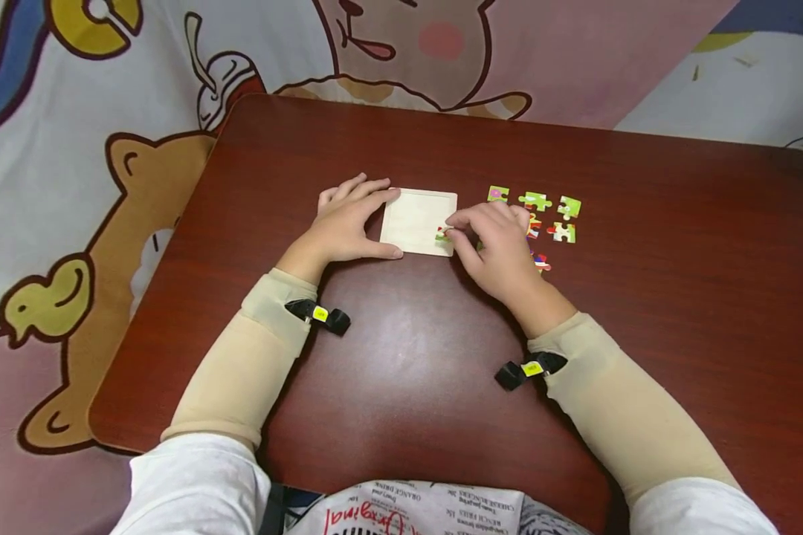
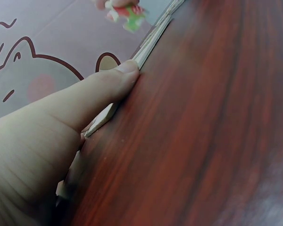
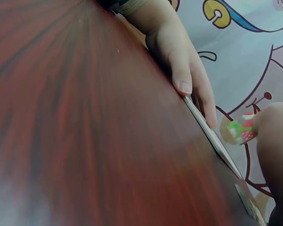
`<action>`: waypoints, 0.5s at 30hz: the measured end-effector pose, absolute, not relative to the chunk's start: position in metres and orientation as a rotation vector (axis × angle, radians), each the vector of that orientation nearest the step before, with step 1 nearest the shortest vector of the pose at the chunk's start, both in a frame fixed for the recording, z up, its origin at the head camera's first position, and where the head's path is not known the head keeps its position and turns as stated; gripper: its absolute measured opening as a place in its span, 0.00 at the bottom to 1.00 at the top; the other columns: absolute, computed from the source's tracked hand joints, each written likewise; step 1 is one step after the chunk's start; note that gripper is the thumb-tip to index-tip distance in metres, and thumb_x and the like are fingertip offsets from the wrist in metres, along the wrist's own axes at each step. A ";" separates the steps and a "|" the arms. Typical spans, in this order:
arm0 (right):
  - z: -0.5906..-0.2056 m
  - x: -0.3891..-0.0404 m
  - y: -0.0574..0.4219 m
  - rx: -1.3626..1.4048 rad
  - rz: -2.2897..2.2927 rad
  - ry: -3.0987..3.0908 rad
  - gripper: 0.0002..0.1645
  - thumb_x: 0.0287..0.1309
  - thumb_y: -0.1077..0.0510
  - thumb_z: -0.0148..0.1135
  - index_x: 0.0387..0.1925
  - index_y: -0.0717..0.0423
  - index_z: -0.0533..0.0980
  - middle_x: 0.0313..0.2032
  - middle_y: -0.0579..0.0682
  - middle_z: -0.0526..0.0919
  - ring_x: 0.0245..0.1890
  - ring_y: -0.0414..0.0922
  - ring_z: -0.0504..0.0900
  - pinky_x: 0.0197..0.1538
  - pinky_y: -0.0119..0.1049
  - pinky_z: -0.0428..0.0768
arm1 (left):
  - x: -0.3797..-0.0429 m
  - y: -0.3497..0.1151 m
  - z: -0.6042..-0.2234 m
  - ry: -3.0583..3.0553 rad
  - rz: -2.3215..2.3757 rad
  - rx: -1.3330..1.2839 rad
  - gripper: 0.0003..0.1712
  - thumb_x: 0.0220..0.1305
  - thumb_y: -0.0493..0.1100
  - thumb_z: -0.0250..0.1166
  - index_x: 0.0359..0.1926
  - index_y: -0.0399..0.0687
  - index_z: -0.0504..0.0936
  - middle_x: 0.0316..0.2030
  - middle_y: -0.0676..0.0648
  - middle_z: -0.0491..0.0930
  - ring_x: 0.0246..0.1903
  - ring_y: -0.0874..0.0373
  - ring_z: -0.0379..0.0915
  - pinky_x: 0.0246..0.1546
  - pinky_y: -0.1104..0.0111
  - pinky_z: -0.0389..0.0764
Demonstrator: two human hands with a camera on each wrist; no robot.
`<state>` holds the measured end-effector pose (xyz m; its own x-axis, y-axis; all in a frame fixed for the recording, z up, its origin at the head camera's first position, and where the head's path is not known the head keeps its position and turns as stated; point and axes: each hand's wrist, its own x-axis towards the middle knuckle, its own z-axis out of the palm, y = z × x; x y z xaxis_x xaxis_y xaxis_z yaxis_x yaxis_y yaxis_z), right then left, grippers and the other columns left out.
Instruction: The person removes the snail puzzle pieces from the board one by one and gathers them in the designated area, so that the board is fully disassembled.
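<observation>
In the head view a square, pale wooden puzzle tray (image 1: 411, 215) with a low rim lies on the table. My left hand (image 1: 348, 224) rests at its left side, thumb and index finger stretched out to touch the near and far edges. Above the tray's right side, my right hand (image 1: 498, 245) pinches a green, red and white puzzle piece (image 1: 441, 235) between thumb and fingertips. The right wrist view shows this puzzle piece (image 3: 241, 130) raised above the tray edge (image 3: 212, 135). In the left wrist view my left thumb (image 2: 104, 89) presses against the tray's edge.
Right of the tray several loose puzzle pieces (image 1: 536, 200) lie on the reddish-brown table (image 1: 401, 386), some partly hidden behind my right hand. A cartoon-printed cloth (image 1: 401, 44) hangs behind the table's far edge.
</observation>
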<state>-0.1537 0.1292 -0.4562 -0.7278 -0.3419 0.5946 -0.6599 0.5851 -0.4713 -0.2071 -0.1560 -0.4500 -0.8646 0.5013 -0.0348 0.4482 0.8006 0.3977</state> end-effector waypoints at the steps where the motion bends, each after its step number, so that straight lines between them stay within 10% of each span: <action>1: -0.457 -0.152 0.132 0.800 0.972 -2.350 0.05 0.68 0.60 0.71 0.43 0.56 0.84 0.36 0.51 0.87 0.41 0.54 0.77 0.53 0.61 0.61 | -0.206 -0.156 -0.451 2.847 0.573 0.750 0.64 0.50 0.80 0.74 0.83 0.63 0.64 0.82 0.55 0.57 0.83 0.47 0.40 0.71 0.43 0.49; 15: -0.456 -0.147 0.175 0.669 0.977 -2.288 0.06 0.62 0.63 0.73 0.41 0.58 0.85 0.36 0.51 0.89 0.40 0.56 0.79 0.52 0.60 0.60 | -0.208 -0.156 -0.451 2.846 0.568 0.745 0.63 0.51 0.80 0.73 0.83 0.63 0.64 0.82 0.55 0.57 0.83 0.47 0.40 0.71 0.43 0.48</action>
<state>-0.1467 0.1749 -0.4558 -0.7202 -0.2221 0.6573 -0.6283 0.6105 -0.4821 -0.2077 -0.1565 -0.4514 -0.8664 0.4975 -0.0438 0.4425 0.8054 0.3945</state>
